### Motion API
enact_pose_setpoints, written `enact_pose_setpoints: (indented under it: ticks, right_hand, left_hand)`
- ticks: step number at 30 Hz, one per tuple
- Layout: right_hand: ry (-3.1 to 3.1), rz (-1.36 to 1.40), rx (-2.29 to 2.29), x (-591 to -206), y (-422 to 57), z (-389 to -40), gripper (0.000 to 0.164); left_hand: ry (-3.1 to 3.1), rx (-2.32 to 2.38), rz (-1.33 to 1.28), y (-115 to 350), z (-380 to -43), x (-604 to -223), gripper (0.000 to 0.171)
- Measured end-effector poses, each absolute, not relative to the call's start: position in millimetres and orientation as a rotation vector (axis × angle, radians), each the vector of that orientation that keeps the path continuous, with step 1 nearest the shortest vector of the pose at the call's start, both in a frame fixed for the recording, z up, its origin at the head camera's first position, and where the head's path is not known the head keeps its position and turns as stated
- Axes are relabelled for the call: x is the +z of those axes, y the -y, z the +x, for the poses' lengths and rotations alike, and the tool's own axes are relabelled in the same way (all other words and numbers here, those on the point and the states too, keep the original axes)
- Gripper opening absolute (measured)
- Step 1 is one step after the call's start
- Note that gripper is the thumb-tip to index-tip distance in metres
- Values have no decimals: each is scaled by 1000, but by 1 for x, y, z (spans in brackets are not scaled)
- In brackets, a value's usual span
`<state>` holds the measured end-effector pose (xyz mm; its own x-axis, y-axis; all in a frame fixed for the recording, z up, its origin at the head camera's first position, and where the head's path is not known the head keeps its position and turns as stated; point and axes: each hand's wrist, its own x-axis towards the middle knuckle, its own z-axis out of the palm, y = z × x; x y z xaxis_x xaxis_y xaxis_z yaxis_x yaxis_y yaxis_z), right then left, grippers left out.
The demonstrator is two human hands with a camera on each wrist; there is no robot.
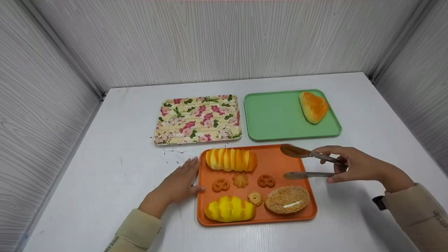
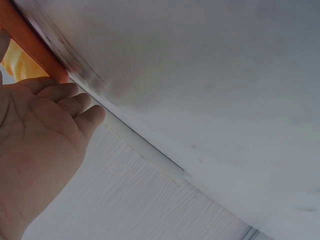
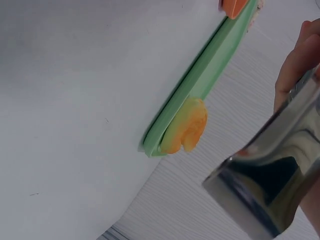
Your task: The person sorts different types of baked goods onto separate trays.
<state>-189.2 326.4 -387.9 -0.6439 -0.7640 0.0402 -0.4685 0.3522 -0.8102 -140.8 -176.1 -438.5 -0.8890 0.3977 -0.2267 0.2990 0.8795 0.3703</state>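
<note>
My right hand (image 1: 358, 164) grips metal tongs (image 1: 309, 174): silvery, rounded tips, arms spread, over the right edge of the orange tray (image 1: 276, 161). My left hand (image 1: 178, 183), fingers stretched out, touches its left edge. Tray rectangular, corners rounded; carries ridged loaf (image 1: 230, 160), yellow bun (image 1: 230, 210), sesame bun (image 1: 285, 197), four cookies (image 1: 240, 181).

The left sleeve (image 1: 137, 229) bears partial lettering like "ts Silim"; the right sleeve's (image 1: 414, 213) print is unreadable.

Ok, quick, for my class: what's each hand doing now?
Left hand: open, at the edge of the orange tray.
Right hand: holding tongs, tips apart.
</note>
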Motion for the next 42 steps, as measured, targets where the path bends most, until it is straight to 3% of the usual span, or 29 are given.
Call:
enact_pose_setpoints:
  ticks: [13,27,42]
  right_hand:
    - [-2093,-1194,-1178,-396,-326,-170,69]
    - [-2069,-1059,-1131,-404,-328,-161,73]
    - [-2068,-1168,-1111,-409,-327,-165,59]
  left_hand:
    - [-2740,455,521,175,-141,-436,90]
    - [-2741,449,496,175,-142,-437,91]
    - [-2728,440,471,175,-142,-437,91]
